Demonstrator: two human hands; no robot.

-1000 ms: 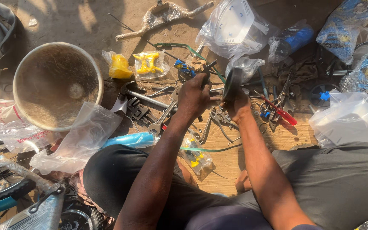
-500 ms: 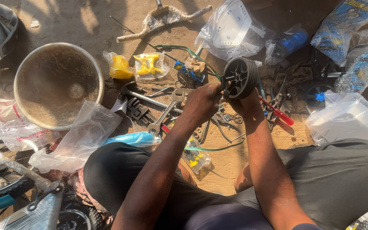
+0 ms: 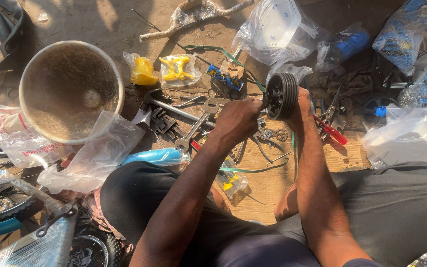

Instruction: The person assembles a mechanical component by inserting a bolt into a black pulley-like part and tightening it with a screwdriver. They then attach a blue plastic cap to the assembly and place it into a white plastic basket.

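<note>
Hiding behind black wheel (image 3: pixel 281 96): right hand (image 3: pixel 302 101)

Small black ribbed wheel (image 3: pixel 281 96), upright

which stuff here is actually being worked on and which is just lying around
In hand:
- small black wheel, held by the right hand
- left hand, closed at the wheel's hub; what it grips is hidden

Lying about:
- metal bowl
- open-ended spanner
- red-handled pliers
- bagged yellow parts
- bagged white plastic part
- blue bottle
</note>
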